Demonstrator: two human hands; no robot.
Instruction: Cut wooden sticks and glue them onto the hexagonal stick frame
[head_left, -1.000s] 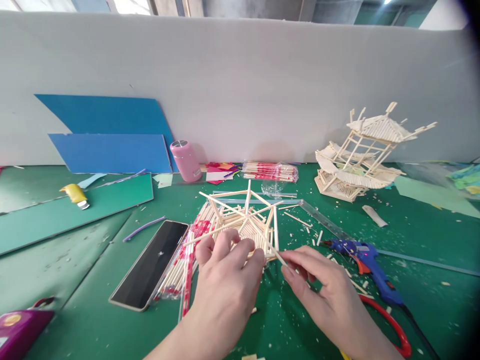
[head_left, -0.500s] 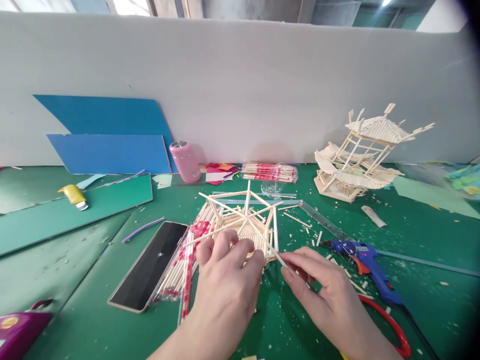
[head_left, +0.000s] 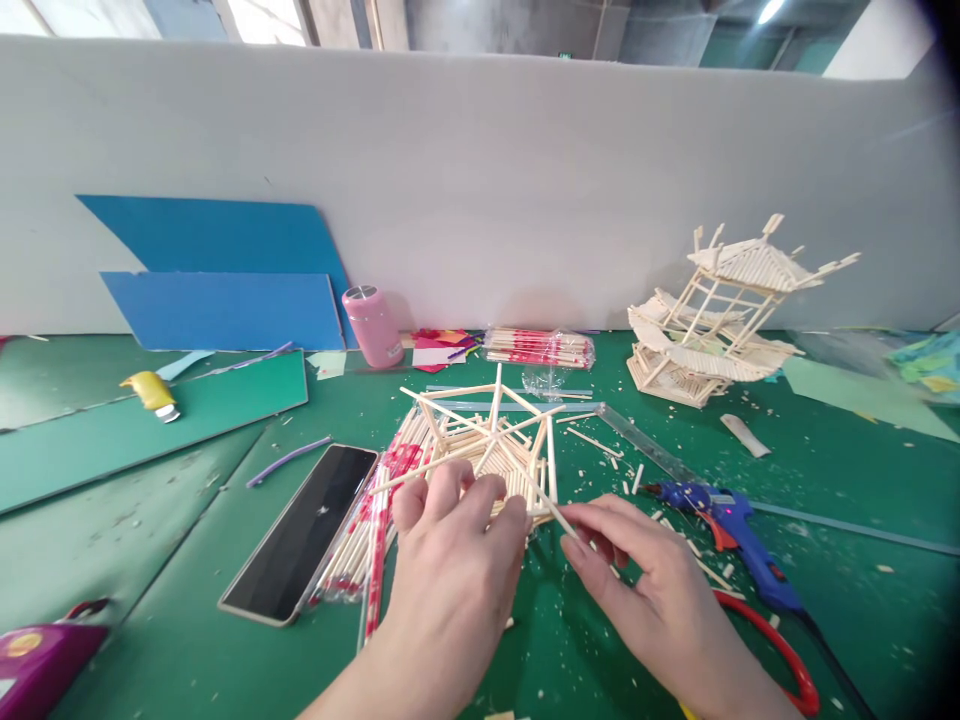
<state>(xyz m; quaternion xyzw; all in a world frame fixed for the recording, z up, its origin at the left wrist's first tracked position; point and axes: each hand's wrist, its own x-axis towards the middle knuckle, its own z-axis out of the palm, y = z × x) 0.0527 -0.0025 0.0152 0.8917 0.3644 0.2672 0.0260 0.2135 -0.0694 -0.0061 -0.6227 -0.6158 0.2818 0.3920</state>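
Head view, looking forward and down at a green bench [head_left: 187, 620], with a stick frame [head_left: 493, 434] standing at the middle, just beyond the knuckles and partly hidden by them. Pinching a thin stick [head_left: 553, 508] between thumb and forefinger of the right hand [head_left: 649, 590], near its outer end, just off the frame's near right corner; sloping down, along that stick, from the central crossing. Reaching over the near left side with the left hand [head_left: 457, 550], fingers bent and a little apart; cannot tell about any grip there, with fingertips out of sight. Judging by the pose, busy positioning or steadying this one stick against the frame. Probably calling next for a quiet right pinch and light left support, so as to hold the angle without pushing neighbouring sticks askew. Impossible to judge the firmness of the joint at the crossing. Flanked on the right by a blue glue gun [head_left: 750, 540], nozzle towards the frame, and on the left by wrapped sticks [head_left: 352, 545] and a phone [head_left: 304, 540].
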